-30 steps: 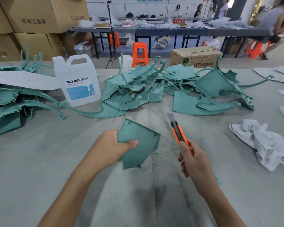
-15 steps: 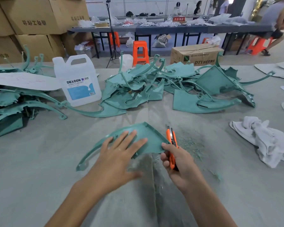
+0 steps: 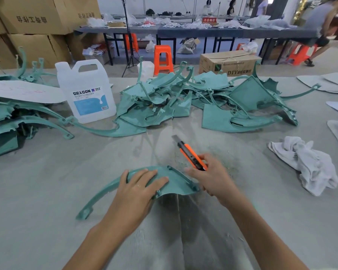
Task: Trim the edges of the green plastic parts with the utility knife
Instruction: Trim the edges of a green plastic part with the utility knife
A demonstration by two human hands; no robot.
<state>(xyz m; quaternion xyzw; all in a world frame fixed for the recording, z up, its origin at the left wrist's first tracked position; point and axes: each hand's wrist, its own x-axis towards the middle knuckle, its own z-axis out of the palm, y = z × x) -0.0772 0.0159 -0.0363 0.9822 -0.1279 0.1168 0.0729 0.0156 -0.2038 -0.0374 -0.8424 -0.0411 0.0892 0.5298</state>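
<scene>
The left hand, fingers flat, presses the curved green plastic part onto the grey cloth table; right hand grips the orange knife, blade apparently clear of its ribbed edge.

The tabletop is carrying one utility knife, one DEXCON jug, one crumpled white rag, one lone green plastic part and two uncountably tangled heaps of more.

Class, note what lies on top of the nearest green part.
The left hand lies flat on the green part; the surface under it is hidden. The right hand grips the utility knife beside it.
</scene>
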